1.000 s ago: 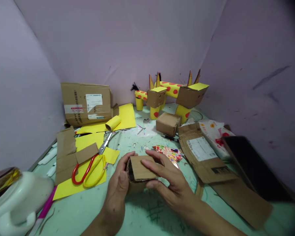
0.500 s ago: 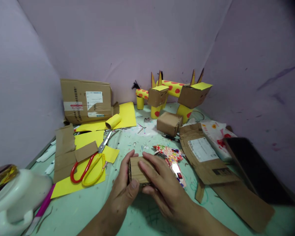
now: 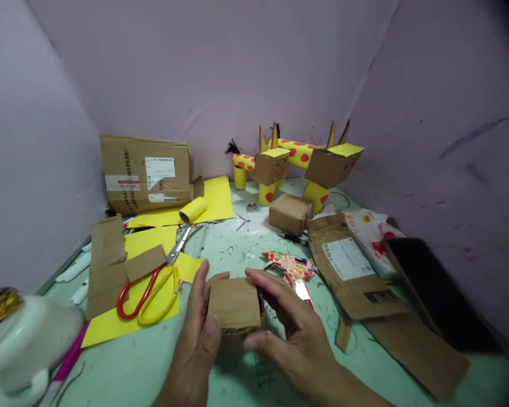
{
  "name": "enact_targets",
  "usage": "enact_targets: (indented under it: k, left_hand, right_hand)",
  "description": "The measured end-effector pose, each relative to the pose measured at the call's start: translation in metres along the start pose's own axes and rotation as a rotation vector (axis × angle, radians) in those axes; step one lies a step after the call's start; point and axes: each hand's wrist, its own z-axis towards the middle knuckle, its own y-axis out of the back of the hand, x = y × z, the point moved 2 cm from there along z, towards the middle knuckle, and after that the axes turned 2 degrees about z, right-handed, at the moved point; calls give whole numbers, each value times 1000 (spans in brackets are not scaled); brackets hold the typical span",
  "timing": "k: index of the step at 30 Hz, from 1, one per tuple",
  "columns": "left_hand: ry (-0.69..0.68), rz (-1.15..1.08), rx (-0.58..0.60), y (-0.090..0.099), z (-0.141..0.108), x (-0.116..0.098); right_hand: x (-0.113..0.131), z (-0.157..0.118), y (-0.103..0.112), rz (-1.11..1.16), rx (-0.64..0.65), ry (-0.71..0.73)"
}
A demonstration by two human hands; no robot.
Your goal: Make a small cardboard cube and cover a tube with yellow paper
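Observation:
A small cardboard box [image 3: 234,305] with corrugated edges showing stands between both hands, its flat top turned up. My left hand [image 3: 197,333] grips its left side, with the thumb along the near left edge and the fingers stretched up behind. My right hand [image 3: 294,333] curves around the right side; its fingertips reach the far right corner and its thumb rests by the near face. The palm and the box's right wall have a gap between them. Just beyond the right hand lies a floral-patterned piece [image 3: 290,265] with a shiny patch.
Scissors [image 3: 152,288] lie on yellow paper [image 3: 152,246] at left, near a white mug [image 3: 34,339]. Two spotted cardboard animals [image 3: 271,168] stand behind another small box [image 3: 291,213]. Torn cardboard [image 3: 360,288] and a dark phone-like slab [image 3: 436,294] are at right.
The box has been turned and shifted slightly left, so its top now faces me squarely. My right hand's fingers have slid off the top to its right side; the left hand moved left.

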Motion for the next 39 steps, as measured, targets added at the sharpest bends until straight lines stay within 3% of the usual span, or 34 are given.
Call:
enact_targets:
  k: [3,6,9,11,17,21,26,29,33,39]
  left_hand:
    - [-121,161,-58,0,3,6]
    - [-215,203,-74,-1,5,10]
    - [-239,214,-43,0,6,13]
    - [-244,235,-15,2,8,16]
    - [-241,272,15,4,12,20]
    - [-213,256,20,3,11,20]
    - [-254,287,30,5,10,23]
    - [-265,318,76,12,14,28]
    - [-159,140,180,19,23,27]
    - [133,-273,-60,13,32,2]
  right_hand:
    - [-10,0,-2,49,-35,-165]
    - [-14,1,-5,144,-54,-244]
    - [-14,2,-7,253,-163,-236]
    - [-13,3,-7,198,-220,-229]
    - [-13,5,-6,8,-169,-225]
    - [-14,2,-5,3,-151,-159]
    - [-12,-3,-1,-186,-70,130]
    - [-10,-3,1,-279,-57,216]
    - [-11,-1,3,-295,-48,219]
    - [-14,-2,7,-389,7,274]
